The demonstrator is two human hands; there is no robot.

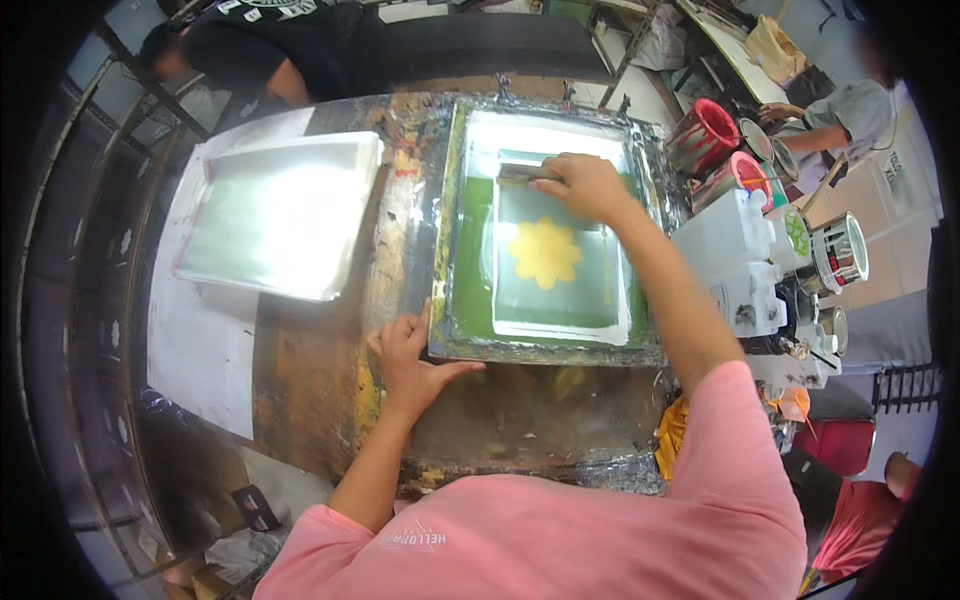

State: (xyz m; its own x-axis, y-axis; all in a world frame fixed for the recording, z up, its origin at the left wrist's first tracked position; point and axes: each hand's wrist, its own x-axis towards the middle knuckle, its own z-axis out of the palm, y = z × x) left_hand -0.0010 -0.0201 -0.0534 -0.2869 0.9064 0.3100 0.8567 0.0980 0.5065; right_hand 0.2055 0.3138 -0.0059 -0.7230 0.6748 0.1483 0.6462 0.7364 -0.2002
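Observation:
A framed printing screen (478, 270) with green mesh lies on the worktable in front of me. A yellow flower shape (543, 253) shows in the middle of its paler rectangle. My right hand (585, 187) is closed around a squeegee (524, 174), whose blade rests across the far part of the mesh. At the screen's near left corner, my left hand (408, 362) has its thumb and fingers spread against the frame edge, holding nothing. To the left, a stack of clear plastic sheets (280, 215) lies on white paper.
Along the right edge stand red paint cans (704, 137), white plastic jugs (728, 245) and a paint-streaked white tub (838, 252). Clamps (505, 90) line the screen's far side. One person (270, 55) leans in at the far left; another (845, 120) works at the far right.

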